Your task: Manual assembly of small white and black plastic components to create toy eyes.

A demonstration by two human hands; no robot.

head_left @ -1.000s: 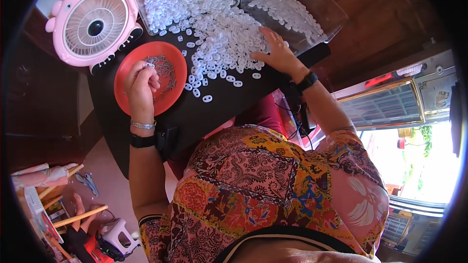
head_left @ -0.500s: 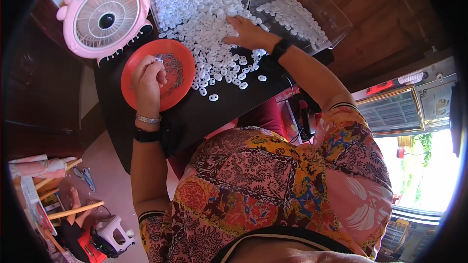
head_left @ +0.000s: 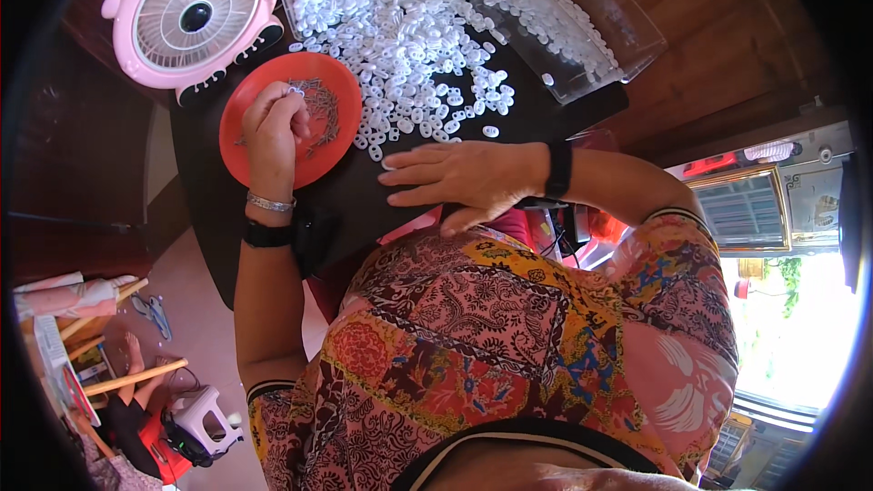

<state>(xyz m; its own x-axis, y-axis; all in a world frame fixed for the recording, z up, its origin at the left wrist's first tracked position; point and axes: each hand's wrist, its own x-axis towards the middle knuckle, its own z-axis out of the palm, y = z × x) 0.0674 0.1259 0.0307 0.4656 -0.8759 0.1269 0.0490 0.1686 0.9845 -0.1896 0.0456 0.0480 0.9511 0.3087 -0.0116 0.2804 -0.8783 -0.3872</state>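
Note:
My left hand (head_left: pixel 275 127) is closed over the red plate (head_left: pixel 238 150), with a small white plastic piece (head_left: pixel 296 91) showing at its fingertips. Small grey metal pins, perhaps screws or nails, (head_left: pixel 326 118) lie loose in the plate beside that hand. My right hand (head_left: pixel 464 175) is open, palm down, its fingers spread and holding nothing. It hovers over or rests on the dark table near its front edge; contact cannot be told. Just beyond its fingertips spreads a big heap of white oval plastic pieces (head_left: pixel 400 45); several near ones show two holes.
A pink animal-shaped fan (head_left: pixel 195 18) stands at the far left of the dark table (head_left: pixel 205 209). At the far right, a clear plastic bin (head_left: pixel 627 18) holds more white pieces. Lower left, a person's bare legs (head_left: pixel 136 368) show beside a small stool (head_left: pixel 205 418).
My right hand has drawn back from the heap toward the table's front edge. Some white pieces lie rearranged, with more dark table showing by the bin. My left hand stays over the plate.

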